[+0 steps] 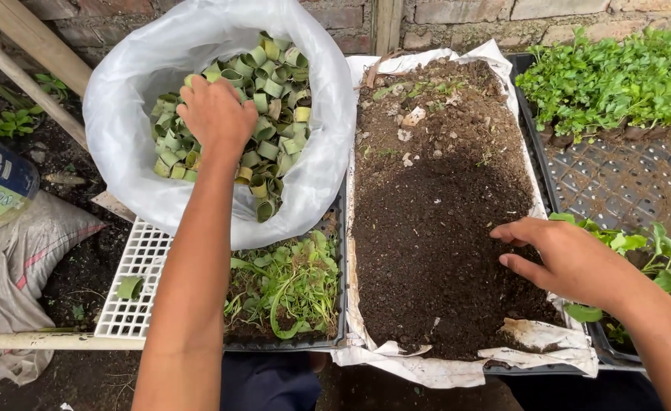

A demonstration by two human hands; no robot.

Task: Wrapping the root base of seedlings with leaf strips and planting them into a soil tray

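1. Leaf rings — short green rolled strips, many of them — fill a white plastic bag that sits at the upper left, resting on a white grid tray.
2. Reaching into that bag, the left hand lies knuckles-up on top of the rings, fingers curled down among them; whether it has closed on any ring cannot be told, since the fingertips are hidden.
3. At lower right, the right hand rests with its fingers spread loosely and slightly bent, fingertips touching the dark soil — it holds nothing.
4. That soil fills a long tray lined with white paper, running from the near edge up toward a brick wall; its far part is paler, with bits of debris and dry scraps.
5. Between bag and soil tray, just below the bag, a clump of loose green seedlings lies on the grid tray, roots and leaves tangled.
6. More leafy seedlings stand in a black cell tray at the upper right, whose nearer cells are bare; a few leafy plants show just beyond the right wrist.
7. A pale sack lies on the ground at the far left, well apart from both hands.
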